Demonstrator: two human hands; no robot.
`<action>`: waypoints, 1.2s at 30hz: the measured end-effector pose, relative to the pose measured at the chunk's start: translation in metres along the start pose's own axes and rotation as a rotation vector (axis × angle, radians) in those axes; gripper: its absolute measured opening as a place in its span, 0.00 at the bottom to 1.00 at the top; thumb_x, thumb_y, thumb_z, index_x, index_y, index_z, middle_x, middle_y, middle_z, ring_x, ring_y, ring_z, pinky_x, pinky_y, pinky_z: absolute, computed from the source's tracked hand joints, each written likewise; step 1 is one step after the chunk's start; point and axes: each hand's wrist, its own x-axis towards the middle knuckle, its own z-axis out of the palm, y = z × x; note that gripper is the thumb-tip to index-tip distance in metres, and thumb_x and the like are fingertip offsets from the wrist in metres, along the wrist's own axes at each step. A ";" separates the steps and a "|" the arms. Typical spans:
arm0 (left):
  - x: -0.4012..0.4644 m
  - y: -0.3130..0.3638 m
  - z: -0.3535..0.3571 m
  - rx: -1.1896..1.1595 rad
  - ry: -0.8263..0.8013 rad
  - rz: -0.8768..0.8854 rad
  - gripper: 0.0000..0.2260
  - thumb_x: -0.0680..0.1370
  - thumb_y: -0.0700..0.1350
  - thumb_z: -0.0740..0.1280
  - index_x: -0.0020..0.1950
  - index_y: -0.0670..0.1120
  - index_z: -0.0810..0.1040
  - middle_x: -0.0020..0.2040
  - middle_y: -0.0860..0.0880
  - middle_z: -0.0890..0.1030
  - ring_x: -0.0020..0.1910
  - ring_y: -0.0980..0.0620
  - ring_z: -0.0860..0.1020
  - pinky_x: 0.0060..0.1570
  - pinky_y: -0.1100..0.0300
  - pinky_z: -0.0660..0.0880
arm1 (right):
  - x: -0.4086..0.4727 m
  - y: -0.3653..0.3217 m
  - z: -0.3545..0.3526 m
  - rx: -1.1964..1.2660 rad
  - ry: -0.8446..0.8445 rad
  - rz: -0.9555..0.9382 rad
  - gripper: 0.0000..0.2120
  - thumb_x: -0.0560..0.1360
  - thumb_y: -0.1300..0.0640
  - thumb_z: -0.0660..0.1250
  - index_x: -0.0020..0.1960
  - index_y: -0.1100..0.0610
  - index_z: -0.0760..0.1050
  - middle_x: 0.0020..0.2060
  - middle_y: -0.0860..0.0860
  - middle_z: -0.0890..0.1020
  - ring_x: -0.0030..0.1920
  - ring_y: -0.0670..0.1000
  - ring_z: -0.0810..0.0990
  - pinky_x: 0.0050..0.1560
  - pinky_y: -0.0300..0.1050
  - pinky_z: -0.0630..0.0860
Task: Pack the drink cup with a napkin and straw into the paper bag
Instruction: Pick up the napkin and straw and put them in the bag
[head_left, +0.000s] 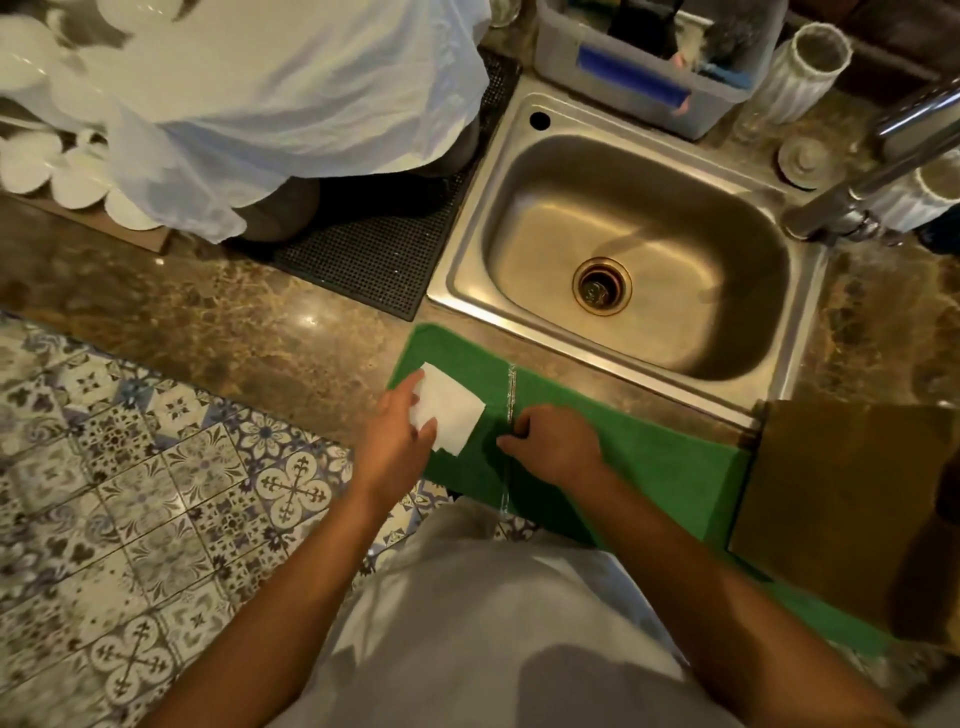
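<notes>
Brown marble countertop (234, 322); stainless sink (639, 249) at 1 o'clock; black mesh mat (384, 244) at 12; patterned blue-white floor tiles (130, 493) at 8; warm dim light.

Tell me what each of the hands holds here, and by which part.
Left hand pinches the napkin at its left edge. Right hand closes on the straw near its middle.

Napkin (451, 413): white, folded square, lying flat on the green mat (654, 457) near its left end, one corner pointing away from the person.

Straw (510, 395): clear, in a transparent wrapper, lying straight on the green mat just right of the napkin.

Paper bag (841, 514): brown, flat, lying over the right end of the green mat.
</notes>
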 end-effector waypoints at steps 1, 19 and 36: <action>-0.001 0.000 0.002 -0.001 -0.034 0.014 0.28 0.80 0.43 0.68 0.79 0.50 0.64 0.65 0.44 0.76 0.53 0.42 0.80 0.56 0.47 0.79 | 0.001 -0.002 0.002 -0.004 -0.012 0.014 0.16 0.77 0.42 0.68 0.43 0.54 0.81 0.37 0.52 0.81 0.41 0.54 0.81 0.41 0.45 0.77; 0.032 0.003 -0.013 0.105 -0.026 0.134 0.29 0.78 0.51 0.70 0.78 0.54 0.65 0.65 0.49 0.76 0.57 0.49 0.77 0.56 0.50 0.77 | 0.011 -0.005 0.015 0.417 0.182 0.046 0.15 0.82 0.54 0.56 0.43 0.59 0.76 0.38 0.56 0.83 0.38 0.58 0.82 0.41 0.51 0.79; 0.000 -0.008 -0.006 -0.150 -0.078 0.031 0.18 0.80 0.38 0.65 0.67 0.53 0.78 0.42 0.39 0.82 0.37 0.38 0.79 0.39 0.43 0.80 | 0.010 0.001 0.041 0.342 0.070 0.019 0.15 0.77 0.44 0.70 0.38 0.52 0.72 0.38 0.51 0.77 0.42 0.54 0.77 0.38 0.43 0.67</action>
